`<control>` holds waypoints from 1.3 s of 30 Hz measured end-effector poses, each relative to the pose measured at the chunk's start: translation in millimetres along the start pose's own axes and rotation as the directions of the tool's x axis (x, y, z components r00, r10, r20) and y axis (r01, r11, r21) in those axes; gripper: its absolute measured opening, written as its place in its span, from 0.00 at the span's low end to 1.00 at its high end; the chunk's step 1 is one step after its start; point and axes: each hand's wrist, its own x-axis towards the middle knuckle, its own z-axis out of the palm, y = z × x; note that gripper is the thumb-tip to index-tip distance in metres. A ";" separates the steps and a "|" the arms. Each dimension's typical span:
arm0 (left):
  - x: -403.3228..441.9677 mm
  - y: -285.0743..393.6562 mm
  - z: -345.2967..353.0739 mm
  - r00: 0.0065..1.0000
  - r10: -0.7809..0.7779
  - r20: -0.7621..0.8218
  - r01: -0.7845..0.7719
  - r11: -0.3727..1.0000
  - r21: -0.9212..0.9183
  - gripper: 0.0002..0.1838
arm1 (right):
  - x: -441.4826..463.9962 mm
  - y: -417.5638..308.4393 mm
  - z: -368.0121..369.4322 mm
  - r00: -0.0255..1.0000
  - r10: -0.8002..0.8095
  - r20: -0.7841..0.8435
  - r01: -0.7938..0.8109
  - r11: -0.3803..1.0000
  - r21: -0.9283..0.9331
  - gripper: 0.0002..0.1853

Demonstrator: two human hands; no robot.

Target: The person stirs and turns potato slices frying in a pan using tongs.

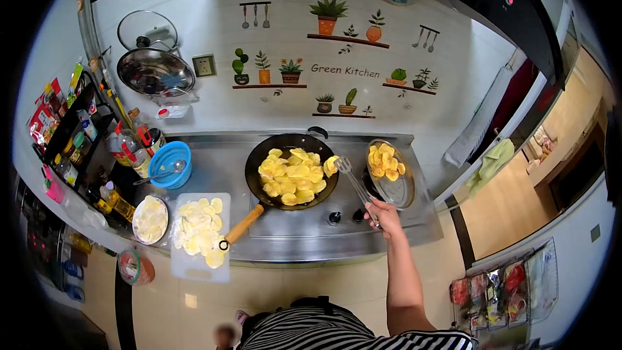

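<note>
My right hand [385, 216] is closed around the handle of a slotted metal spatula [353, 185]. At the spatula's head are yellow slices [331, 166], over the right rim of a black wok [256, 185]. Inside the wok lies a layer of yellow potato-like slices [295, 175]. To the right, an oval metal tray [403, 198] carries a pile of golden slices [386, 161]. The wok's wooden handle [245, 225] points toward the front left, with no hand on it. My left hand does not show.
A white cutting board [201, 273] with pale slices overhangs the counter's front edge. Beside it are a plate [150, 220] of pale slices and a blue basin [170, 163] with a ladle. Bottles [120, 204] crowd the left. A range hood [479, 0] hangs overhead. A blurred shape [225, 336] is below.
</note>
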 end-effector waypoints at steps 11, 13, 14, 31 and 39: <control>27.7 16.6 -3.5 0.786 -0.183 0.591 0.514 -0.338 -0.788 0.10 | 3.8 8.6 -9.5 1.000 -0.003 0.015 0.004 0.998 -0.066 0.26; 29.4 11.2 -1.7 0.765 0.082 0.639 0.490 -0.718 -0.494 0.10 | 3.6 10.4 -10.2 1.000 -0.004 0.017 0.005 0.999 -0.043 0.26; 30.3 8.8 -0.6 0.758 0.016 0.652 0.489 -0.676 -0.552 0.08 | 2.8 11.3 -12.6 0.999 0.017 0.039 -0.018 1.000 0.002 0.26; 18.8 71.0 -44.3 0.995 -0.068 -0.074 0.016 0.829 -0.559 0.17 | -17.0 25.9 -119.8 0.910 -0.012 -0.415 0.046 0.996 0.072 0.20; 34.5 92.1 -60.6 0.838 -0.475 0.269 0.425 0.259 -0.867 0.18 | -18.4 35.5 -125.5 0.872 -0.082 -0.483 0.030 0.993 -0.114 0.19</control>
